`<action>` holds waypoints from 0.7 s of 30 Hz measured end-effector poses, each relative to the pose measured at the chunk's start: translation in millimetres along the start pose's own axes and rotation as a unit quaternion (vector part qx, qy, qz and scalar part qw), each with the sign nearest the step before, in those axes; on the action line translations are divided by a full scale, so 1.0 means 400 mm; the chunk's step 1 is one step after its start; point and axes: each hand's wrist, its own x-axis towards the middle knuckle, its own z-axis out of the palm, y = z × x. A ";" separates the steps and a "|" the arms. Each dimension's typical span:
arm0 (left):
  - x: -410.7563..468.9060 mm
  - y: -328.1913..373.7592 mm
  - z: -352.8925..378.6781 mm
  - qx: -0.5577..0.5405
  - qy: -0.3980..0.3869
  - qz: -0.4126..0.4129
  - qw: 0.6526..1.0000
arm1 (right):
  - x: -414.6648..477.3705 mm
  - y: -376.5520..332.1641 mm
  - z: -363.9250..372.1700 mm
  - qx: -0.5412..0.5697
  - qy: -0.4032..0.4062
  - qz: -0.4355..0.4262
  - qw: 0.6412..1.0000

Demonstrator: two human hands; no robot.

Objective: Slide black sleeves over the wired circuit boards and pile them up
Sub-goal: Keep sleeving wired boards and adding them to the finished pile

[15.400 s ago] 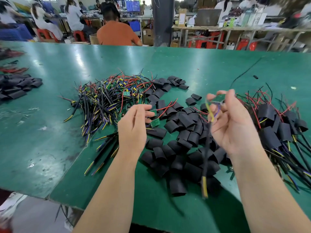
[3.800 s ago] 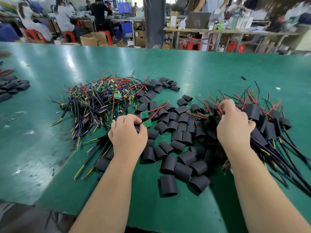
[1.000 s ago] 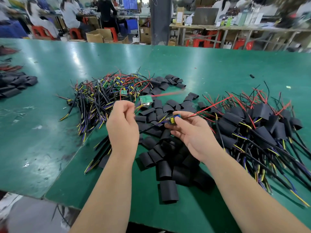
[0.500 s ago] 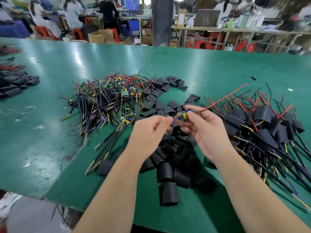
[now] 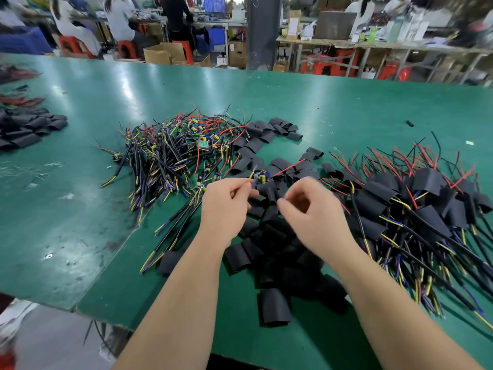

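Right now the head view, the only one, shows the left hand (image 5: 226, 206) raised over the middle of the green table (image 5: 106, 236). Its thumb and forefinger are pinched on the yellow-tipped lead of one wired circuit board (image 5: 260, 178). The small board sticks out just past the fingertips, and its red wire trails off to the right. The right hand (image 5: 314, 217) is just beside it to the right, with fingers curled inward. It is blurred, so I cannot tell whether it holds anything.

Directly below both hands lies the loose heap of black sleeves (image 5: 272, 236), and one flattened sleeve (image 5: 274, 308) lies apart at the near edge. The tangle of bare wired boards (image 5: 181, 156) sits to the far left of the hands. The pile of sleeved boards (image 5: 413, 204) spreads out on the right. More sleeves (image 5: 24, 129) lie well apart at the far left edge.

Judging from this, the board has no sleeve on it yet. Held only by a thin lead, it could swing or twist as a sleeve is brought up, so its tall components might catch on the sleeve mouth. The trailing red wire could also hook on the heap below and drag other sleeves along. A flattened sleeve may not open cleanly, and forcing it could bend the leads.
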 end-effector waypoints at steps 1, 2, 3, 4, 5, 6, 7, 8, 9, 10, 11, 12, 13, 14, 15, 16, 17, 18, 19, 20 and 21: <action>0.005 -0.006 -0.002 0.007 0.012 -0.004 1.000 | -0.010 -0.014 -0.002 -0.038 -0.043 -0.067 0.996; 0.009 -0.012 -0.003 0.009 0.022 -0.012 1.000 | -0.021 -0.026 0.000 -0.063 -0.106 -0.111 0.986; 0.011 -0.015 -0.003 0.008 0.030 -0.021 0.999 | -0.031 -0.036 0.004 -0.099 -0.173 -0.131 0.971; 0.013 -0.017 -0.003 0.006 0.036 -0.031 0.999 | -0.041 -0.039 0.011 -0.149 -0.236 -0.139 0.950; 0.015 -0.020 -0.003 0.005 0.039 -0.040 0.998 | -0.048 -0.038 0.020 -0.208 -0.278 -0.142 0.927; 0.016 -0.023 -0.002 0.007 0.042 -0.046 0.998 | -0.053 -0.034 0.028 -0.258 -0.297 -0.144 0.908; 0.018 -0.026 -0.001 0.010 0.043 -0.051 0.998 | -0.056 -0.031 0.035 -0.286 -0.299 -0.150 0.898; 0.018 -0.028 -0.001 0.013 0.044 -0.054 0.997 | -0.057 -0.029 0.041 -0.292 -0.290 -0.156 0.898; 0.019 -0.029 -0.001 0.017 0.047 -0.056 0.997 | -0.057 -0.028 0.042 -0.288 -0.276 -0.160 0.903; 0.020 -0.030 -0.001 0.021 0.051 -0.056 0.997 | -0.054 -0.027 0.042 -0.285 -0.260 -0.162 0.908; 0.021 -0.029 -0.002 0.024 0.055 -0.053 0.997 | -0.052 -0.026 0.041 -0.285 -0.242 -0.161 0.914; 0.022 -0.029 -0.002 0.027 0.060 -0.049 0.997 | -0.051 -0.026 0.041 -0.293 -0.224 -0.158 0.916; 0.022 -0.028 -0.003 0.029 0.066 -0.045 0.996 | -0.051 -0.025 0.041 -0.305 -0.204 -0.157 0.917; 0.023 -0.028 -0.003 0.028 0.073 -0.040 0.996 | -0.051 -0.025 0.041 -0.313 -0.184 -0.152 0.919; 0.023 -0.027 -0.003 0.023 0.081 -0.037 0.996 | -0.050 -0.025 0.038 -0.313 -0.169 -0.146 0.923; 0.025 -0.027 -0.003 0.017 0.089 -0.034 0.995 | -0.049 -0.027 0.031 -0.304 -0.163 -0.141 0.928; 0.025 -0.027 -0.005 0.015 0.098 -0.033 0.995 | -0.045 -0.028 0.019 -0.286 -0.172 -0.137 0.933; 0.026 -0.028 -0.006 0.016 0.105 -0.030 0.994 | -0.042 -0.029 0.002 -0.256 -0.197 -0.132 0.937; 0.027 -0.030 -0.008 0.018 0.110 -0.028 0.993 | -0.041 -0.030 -0.020 -0.216 -0.240 -0.124 0.938; 0.027 -0.032 -0.009 0.017 0.113 -0.028 0.993 | -0.043 -0.032 -0.041 -0.174 -0.298 -0.114 0.932; 0.026 -0.032 -0.010 0.014 0.114 -0.030 0.993 | -0.049 -0.032 -0.060 -0.142 -0.362 -0.099 0.916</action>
